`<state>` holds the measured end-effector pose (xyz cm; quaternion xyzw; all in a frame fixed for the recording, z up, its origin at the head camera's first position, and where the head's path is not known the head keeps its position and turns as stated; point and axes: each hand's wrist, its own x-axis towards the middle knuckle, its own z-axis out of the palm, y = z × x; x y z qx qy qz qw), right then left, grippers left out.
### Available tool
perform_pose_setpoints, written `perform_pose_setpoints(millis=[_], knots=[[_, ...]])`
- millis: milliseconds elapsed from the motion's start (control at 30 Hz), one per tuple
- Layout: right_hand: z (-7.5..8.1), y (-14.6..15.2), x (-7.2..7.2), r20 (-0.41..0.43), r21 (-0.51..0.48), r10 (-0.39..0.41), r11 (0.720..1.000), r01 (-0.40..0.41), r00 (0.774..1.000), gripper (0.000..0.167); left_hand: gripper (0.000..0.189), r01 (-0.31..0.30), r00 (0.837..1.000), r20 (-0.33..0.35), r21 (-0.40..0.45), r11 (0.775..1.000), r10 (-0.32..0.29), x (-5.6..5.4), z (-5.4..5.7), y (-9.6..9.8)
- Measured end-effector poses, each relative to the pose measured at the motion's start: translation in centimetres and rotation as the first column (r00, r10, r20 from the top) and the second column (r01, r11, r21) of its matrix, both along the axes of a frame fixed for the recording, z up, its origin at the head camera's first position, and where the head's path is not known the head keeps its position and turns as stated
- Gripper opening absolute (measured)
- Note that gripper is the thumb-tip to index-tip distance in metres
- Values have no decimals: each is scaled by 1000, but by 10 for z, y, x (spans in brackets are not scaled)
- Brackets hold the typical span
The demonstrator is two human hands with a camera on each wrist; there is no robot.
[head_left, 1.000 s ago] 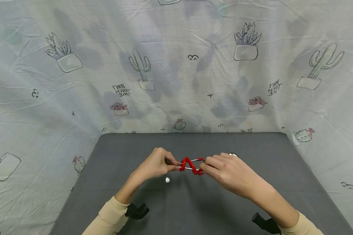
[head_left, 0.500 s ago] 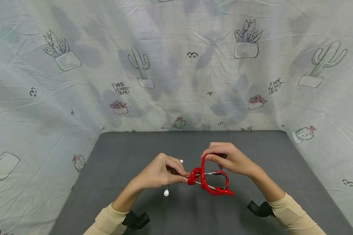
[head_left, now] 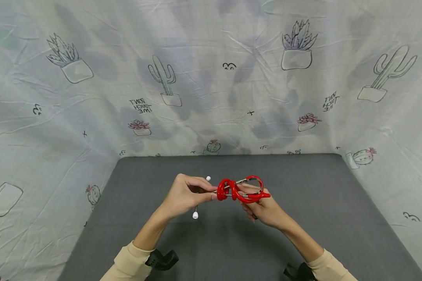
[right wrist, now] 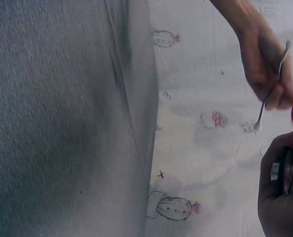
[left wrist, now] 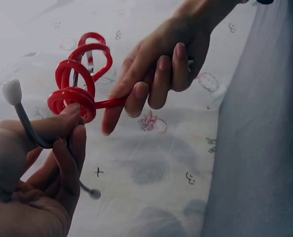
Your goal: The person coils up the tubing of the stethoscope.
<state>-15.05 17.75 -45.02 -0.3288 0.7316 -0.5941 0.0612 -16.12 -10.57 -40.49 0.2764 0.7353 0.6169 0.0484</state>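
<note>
- Left hand point(head_left: 181, 198): fingers clamped on the ear tubes point(left wrist: 27, 127) of the stethoscope point(head_left: 234, 191), held between both hands.
- Right hand point(head_left: 265, 210): fingers clamped on its chest piece point(right wrist: 285, 170) and red tubing point(left wrist: 109, 103); lowered from above the loop to beneath, seemingly tightening another turn.
- Worktop point(head_left: 214, 253) beneath the fingers.

A stethoscope point(head_left: 234, 190) is held aloft — red tubing point(head_left: 220, 192) wound around its ear tubes point(left wrist: 26, 123).

A curtain point(head_left: 211, 86) closes the far side; the bench point(head_left: 337, 218) has room left and right; the red stethoscope point(head_left: 235, 192) blocks between left hand point(head_left: 185, 195) and right hand point(head_left: 267, 210).
</note>
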Motion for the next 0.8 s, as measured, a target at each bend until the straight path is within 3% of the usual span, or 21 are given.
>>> perform_pose_setpoints(millis=[133, 233, 400, 533, 667, 800], knots=[[0, -10, 9, -82, 15, -33, 999, 34, 996, 15, 13, -59, 998, 17, -13, 998, 59, 0, 0, 0], [-1, -15, 17, -219, 63, -108, 990, 125, 970, 16, 11, -104, 994, 25, -28, 994, 105, 0, 1, 1], [0, -22, 30, -421, 168, -233, 930, 328, 877, 12, 9, -164, 986, 13, -50, 985, 164, 0, 1, 3], [1, -24, 38, -515, 227, -263, 876, 425, 816, 37, 10, -187, 982, -14, -64, 980, 187, 0, -3, 2], [0, -25, 42, -585, 179, -294, 862, 474, 756, 45, 12, -196, 980, -42, -69, 978, 193, 0, -7, 2], [-1, -28, 40, -690, 49, -327, 869, 493, 645, 30, 13, -208, 977, -63, -64, 976, 204, 0, -12, 2]])
